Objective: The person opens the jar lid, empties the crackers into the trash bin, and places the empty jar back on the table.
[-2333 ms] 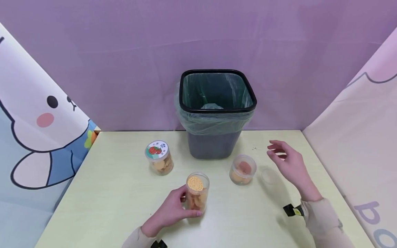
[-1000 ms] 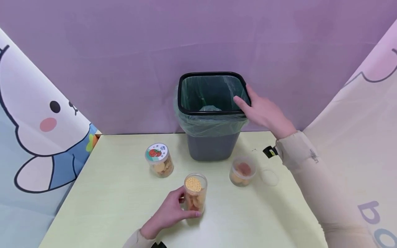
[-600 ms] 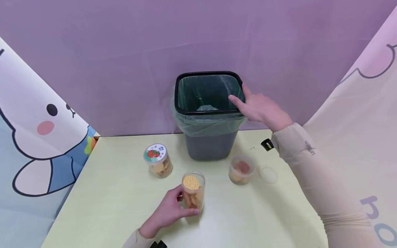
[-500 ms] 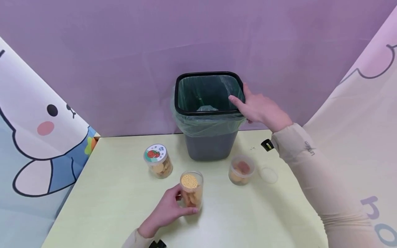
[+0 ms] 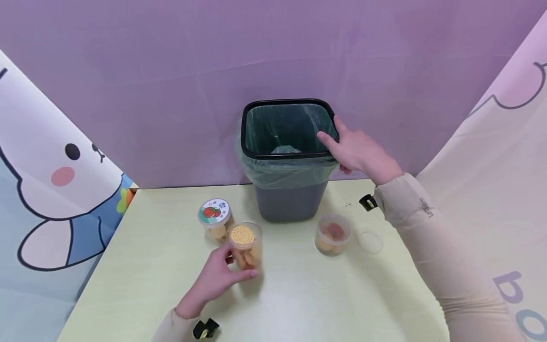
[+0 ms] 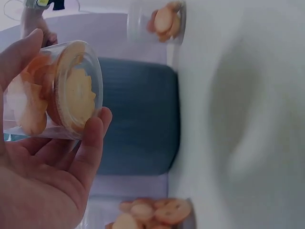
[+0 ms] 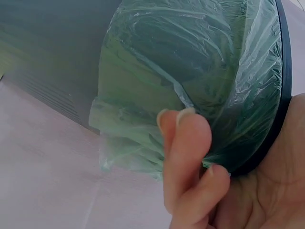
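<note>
Plastic: 3 biscuit jars [image 5: 245, 244], 1 bin [image 5: 290, 156], 1 loose lid [image 5: 370, 241]

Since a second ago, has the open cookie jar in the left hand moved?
Yes. The left hand has carried the open cookie jar leftward and toward the bin; it now sits right beside the lidded jar.

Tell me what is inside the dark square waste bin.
The dark square waste bin holds a translucent green plastic liner folded over its black rim. A pale crumpled piece lies low inside. The near wall hides the bottom.
</note>
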{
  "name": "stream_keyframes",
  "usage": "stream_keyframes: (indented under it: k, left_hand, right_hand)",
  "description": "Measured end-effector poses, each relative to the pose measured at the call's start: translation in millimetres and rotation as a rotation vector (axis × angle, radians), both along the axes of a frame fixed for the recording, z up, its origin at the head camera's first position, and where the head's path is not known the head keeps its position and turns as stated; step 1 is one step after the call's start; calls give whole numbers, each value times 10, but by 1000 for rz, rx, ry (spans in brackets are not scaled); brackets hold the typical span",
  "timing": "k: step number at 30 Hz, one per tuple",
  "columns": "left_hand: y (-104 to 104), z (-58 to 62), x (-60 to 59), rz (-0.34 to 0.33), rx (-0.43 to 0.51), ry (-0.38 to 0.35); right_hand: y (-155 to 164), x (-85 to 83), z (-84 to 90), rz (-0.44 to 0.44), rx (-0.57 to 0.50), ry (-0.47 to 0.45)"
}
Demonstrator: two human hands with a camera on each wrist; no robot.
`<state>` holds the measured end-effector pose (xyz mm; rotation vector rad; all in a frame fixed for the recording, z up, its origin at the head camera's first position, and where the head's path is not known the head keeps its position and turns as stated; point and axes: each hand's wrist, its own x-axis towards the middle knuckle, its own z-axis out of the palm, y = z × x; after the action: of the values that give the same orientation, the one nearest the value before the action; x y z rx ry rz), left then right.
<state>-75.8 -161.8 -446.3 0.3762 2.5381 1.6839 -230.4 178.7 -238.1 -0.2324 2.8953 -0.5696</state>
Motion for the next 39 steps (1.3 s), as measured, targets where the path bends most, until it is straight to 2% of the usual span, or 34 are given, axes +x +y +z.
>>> stream_keyframes:
  k: [9,17,22,29,39]
  left_hand:
    - [-220,189,-105,64,-36,55]
    - [-429,463,-207,164,-112,89]
    - [-521,586,-304,183,-143,89]
    - [-626,718,-476,212,-221,136]
    - [-762,1076,-586,271,-332,155]
  right_hand:
    - [6,-2,-58,-3,-1,26]
    - [-11,9,-67,-8,-21,38]
    - [-11,15,-68,-10,-21,48]
    - [-12,10,-85,-17,-20,56]
    - [-111,-3,-106,-2,-65,58]
